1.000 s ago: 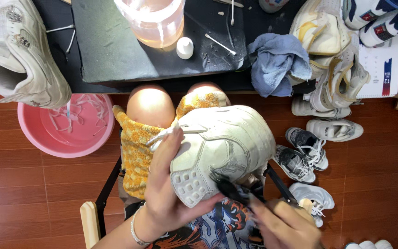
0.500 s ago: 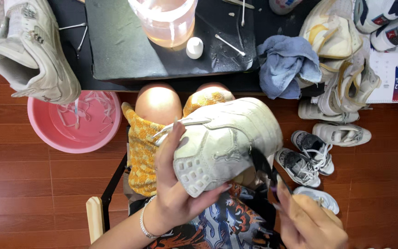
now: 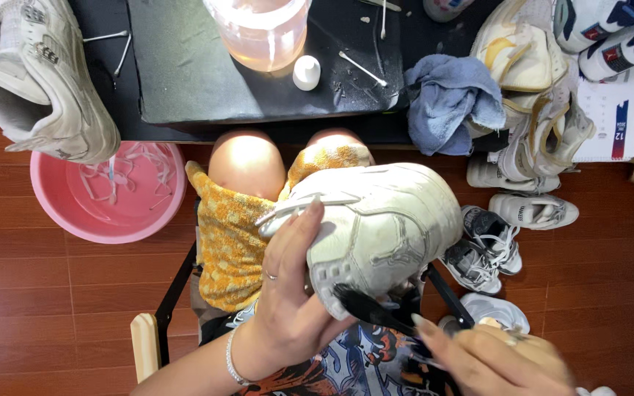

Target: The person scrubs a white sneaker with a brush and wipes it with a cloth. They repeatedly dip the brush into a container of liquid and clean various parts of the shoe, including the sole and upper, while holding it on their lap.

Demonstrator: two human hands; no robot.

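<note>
1. Your left hand (image 3: 288,293) wraps the heel of the pale grey leather sneaker (image 3: 376,227), fingers spread up its side, holding it over your lap above the orange-and-yellow towel (image 3: 229,242); that one-handed hold looks loose, so a hard stroke could twist the shoe out of your palm
2. Your right hand (image 3: 486,359) pinches the handle of the dark bristle brush (image 3: 368,308), its bristles against the shoe's lower edge near the sole; the hand is blurred, and a fast stroke could skid onto your left thumb
3. Dirty water may drip past the towel onto the patterned clothing beneath
4. The pink plastic basin (image 3: 108,194) with white laces (image 3: 130,165) sits on the floor just beside your knee; a dropped shoe could tip it
5. The clear jug of pale liquid (image 3: 262,33) stands near the black table (image 3: 185,81) edge, so a raised toe could knock it
</note>
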